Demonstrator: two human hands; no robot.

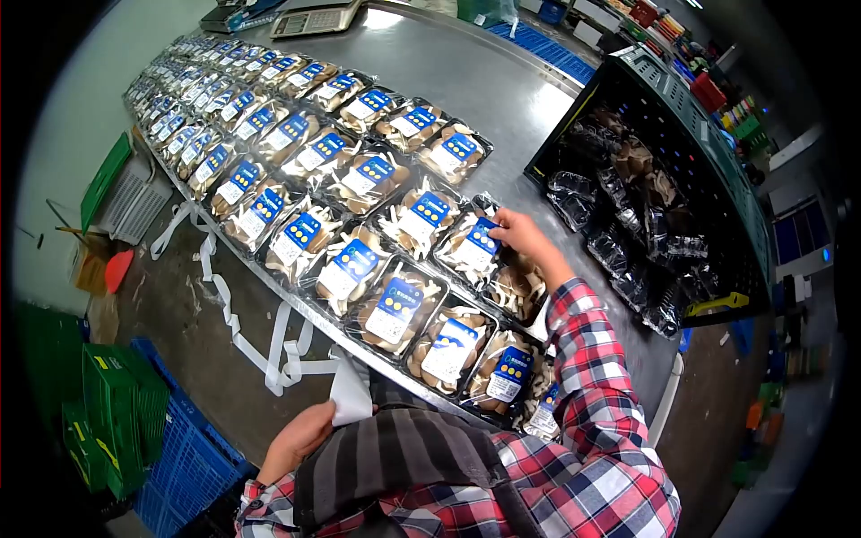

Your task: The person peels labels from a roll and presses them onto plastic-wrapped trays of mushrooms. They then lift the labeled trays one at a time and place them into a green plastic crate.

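Rows of wrapped mushroom trays [393, 309] with blue and white labels cover the steel table. My right hand [520, 235] is over a labelled tray [468, 247] near the right end of the rows, fingertips pressed together at the upper right corner of its blue label. Partly under my right forearm lies another mushroom tray [514, 289]. Low in the view, by the table's front edge, my left hand [308, 432] pinches a white backing strip [352, 394]. A long piece of the strip [235, 327] trails in loops beside the table.
On the right, a dark crate [717, 161] lies on its side with more wrapped mushroom packs [619, 202] spilling toward the table. A scale [316, 20] stands at the far end. Green crates [117, 403] and a blue crate [193, 457] are at the lower left.
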